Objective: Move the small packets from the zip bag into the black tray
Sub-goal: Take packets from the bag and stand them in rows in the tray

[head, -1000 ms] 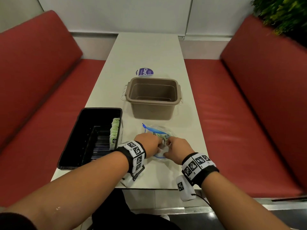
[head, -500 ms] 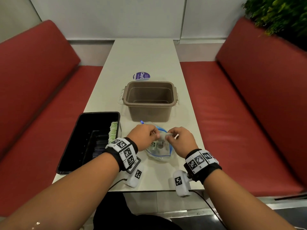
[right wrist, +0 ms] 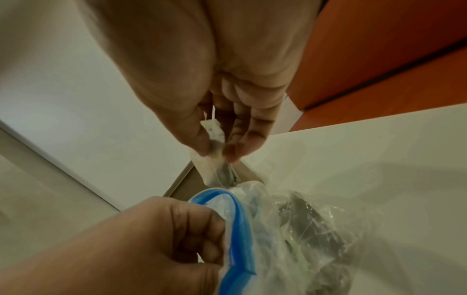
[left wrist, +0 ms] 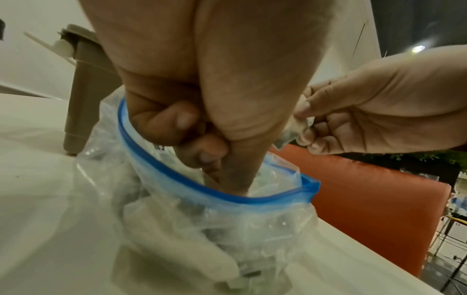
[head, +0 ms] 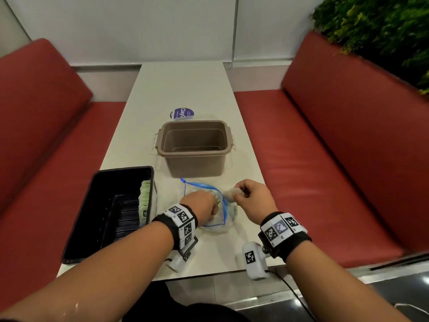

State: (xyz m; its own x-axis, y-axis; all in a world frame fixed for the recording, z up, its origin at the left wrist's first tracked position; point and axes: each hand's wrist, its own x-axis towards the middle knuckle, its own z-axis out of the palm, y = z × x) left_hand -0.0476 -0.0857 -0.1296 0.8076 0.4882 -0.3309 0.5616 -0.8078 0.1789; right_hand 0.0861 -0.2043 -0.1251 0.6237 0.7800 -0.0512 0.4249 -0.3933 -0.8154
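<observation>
A clear zip bag with a blue zip strip lies on the white table, still holding several small packets. My left hand grips the bag's open rim, thumb inside the mouth and fingers curled round the blue strip. Just right of the bag mouth, my right hand pinches one small pale packet between thumb and fingertips, a little above the bag. The black tray sits to the left, with a row of green packets standing along its right wall.
A brown plastic tub stands empty just behind the bag. A round purple sticker lies beyond it. Red benches flank the narrow table, and green foliage hangs at the upper right. The table's near edge is close under my wrists.
My right hand has drawn a packet out of the bag and moved right and up with it. My left hand stays on the bag's rim.
</observation>
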